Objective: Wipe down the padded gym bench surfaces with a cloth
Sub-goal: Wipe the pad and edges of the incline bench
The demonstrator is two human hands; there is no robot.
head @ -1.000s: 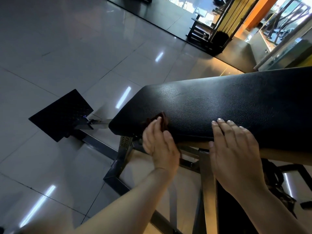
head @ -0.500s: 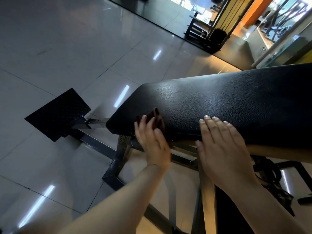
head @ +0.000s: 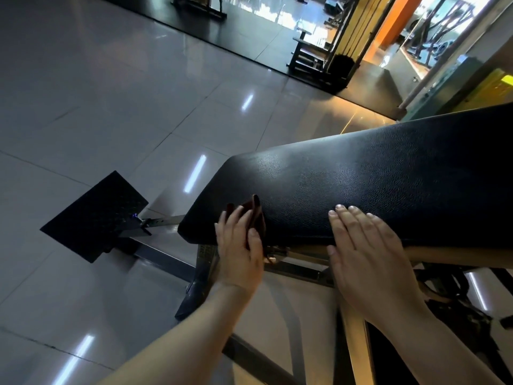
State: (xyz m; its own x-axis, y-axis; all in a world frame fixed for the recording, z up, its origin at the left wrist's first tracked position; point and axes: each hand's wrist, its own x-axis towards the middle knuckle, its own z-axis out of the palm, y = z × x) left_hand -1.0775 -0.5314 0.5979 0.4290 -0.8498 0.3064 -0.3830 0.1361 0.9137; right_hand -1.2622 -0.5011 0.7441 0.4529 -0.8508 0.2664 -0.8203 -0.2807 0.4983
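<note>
Bench pad and cloth: appearance and position.
The bench pad [head: 374, 190] was black, grained and faintly glossy, a long cushion with rounded corners, its left end nearer and its length rising toward the far right. The cloth [head: 256, 215] was small, dark reddish-brown and bunched, lying against the pad's near side edge close to the left end, largely covered by the left hand [head: 238, 254].

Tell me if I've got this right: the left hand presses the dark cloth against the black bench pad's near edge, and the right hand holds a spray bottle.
Not quite. In the head view the right hand holds nothing; it rests flat on the black bench pad. The left hand does press the dark cloth against the pad's near edge.
</note>
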